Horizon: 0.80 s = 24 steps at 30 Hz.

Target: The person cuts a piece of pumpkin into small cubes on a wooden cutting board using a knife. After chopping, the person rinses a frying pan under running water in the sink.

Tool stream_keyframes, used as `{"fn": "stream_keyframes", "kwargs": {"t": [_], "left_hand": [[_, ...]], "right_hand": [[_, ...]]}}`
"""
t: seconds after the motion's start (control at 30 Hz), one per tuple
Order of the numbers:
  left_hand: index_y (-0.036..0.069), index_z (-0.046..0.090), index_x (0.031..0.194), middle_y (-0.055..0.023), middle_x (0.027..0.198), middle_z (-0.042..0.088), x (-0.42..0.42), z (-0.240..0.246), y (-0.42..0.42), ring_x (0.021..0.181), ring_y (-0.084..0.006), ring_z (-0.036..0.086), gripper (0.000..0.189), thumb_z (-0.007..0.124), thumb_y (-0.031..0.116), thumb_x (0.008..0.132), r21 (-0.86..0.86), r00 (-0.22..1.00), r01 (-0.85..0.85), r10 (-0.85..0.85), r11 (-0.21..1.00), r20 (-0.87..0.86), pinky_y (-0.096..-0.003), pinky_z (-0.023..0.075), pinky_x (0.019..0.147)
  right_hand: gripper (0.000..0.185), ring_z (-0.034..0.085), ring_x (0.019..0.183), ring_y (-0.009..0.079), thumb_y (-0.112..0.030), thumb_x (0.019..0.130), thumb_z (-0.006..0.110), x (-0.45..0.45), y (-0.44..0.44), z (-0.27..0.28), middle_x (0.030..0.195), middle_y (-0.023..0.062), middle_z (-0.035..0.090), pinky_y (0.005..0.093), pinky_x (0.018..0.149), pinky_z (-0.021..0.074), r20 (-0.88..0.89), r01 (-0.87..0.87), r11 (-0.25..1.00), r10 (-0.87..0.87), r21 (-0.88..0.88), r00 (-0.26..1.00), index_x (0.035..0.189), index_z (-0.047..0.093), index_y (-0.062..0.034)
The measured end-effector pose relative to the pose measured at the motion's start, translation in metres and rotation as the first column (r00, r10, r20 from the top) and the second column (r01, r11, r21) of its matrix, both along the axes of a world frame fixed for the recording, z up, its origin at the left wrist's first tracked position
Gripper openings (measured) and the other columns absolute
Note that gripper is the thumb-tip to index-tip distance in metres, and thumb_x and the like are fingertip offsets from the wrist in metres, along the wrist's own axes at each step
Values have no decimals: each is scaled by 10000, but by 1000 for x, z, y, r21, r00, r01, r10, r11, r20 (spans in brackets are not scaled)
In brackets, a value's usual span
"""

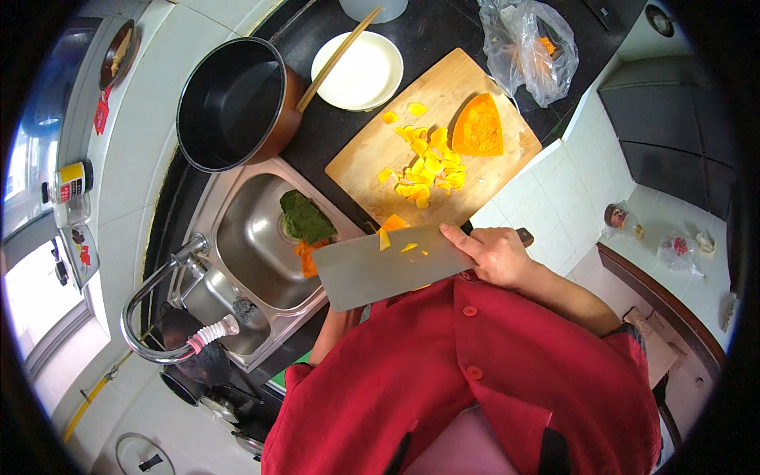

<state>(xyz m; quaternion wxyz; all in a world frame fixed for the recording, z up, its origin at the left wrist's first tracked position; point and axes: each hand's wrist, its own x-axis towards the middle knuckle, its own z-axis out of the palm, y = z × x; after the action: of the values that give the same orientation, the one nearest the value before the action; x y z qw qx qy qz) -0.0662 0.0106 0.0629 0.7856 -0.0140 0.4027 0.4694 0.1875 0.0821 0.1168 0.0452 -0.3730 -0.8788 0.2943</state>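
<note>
My right hand [497,254] grips a cleaver [389,264] near its handle, index finger laid along the broad blade. Small yellow-orange slivers cling to the blade. Past its upper edge a piece of pumpkin [393,224] shows, the rest of it covered. My left hand is hidden behind the blade; only the left forearm [331,333] appears below it. In front of me lies a wooden cutting board [371,160] with a heap of thin pumpkin pieces [430,163]. A larger pumpkin wedge [480,126], pulp facing up, sits on the board's right part.
To the left is a double steel sink [249,237] with dark green rind [306,215], orange scraps [310,256] and a curved faucet [133,332]. A deep pot [234,107], a white plate [362,71] with chopsticks [338,59] across it, and a plastic bag [531,53] stand farther back.
</note>
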Motion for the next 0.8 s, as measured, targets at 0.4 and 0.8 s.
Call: {"fn": "stream_keyframes", "kwargs": {"t": [0.4,0.8], "left_hand": [[4,463,1178,-95,1117,552,-13,4,-6,995,-208,558,522,670,83,706,55,997,-14,18,998,-80,-329,448,878],[-4,487,1146,-113,1029,598,-53,9,-14,921,-212,596,527,681,203,702,-6,811,187,-158,982,-563,-322,473,812]], "right_hand": [[579,531,498,229,-103,680,607,-7,-4,6,582,56,495,359,456,437,-24,-60,998,60,27,998,1246,491,-132],[414,604,640,333,-127,758,504,12,3,-21,712,160,620,440,591,487,239,147,961,-90,-235,967,1169,527,-83]]}}
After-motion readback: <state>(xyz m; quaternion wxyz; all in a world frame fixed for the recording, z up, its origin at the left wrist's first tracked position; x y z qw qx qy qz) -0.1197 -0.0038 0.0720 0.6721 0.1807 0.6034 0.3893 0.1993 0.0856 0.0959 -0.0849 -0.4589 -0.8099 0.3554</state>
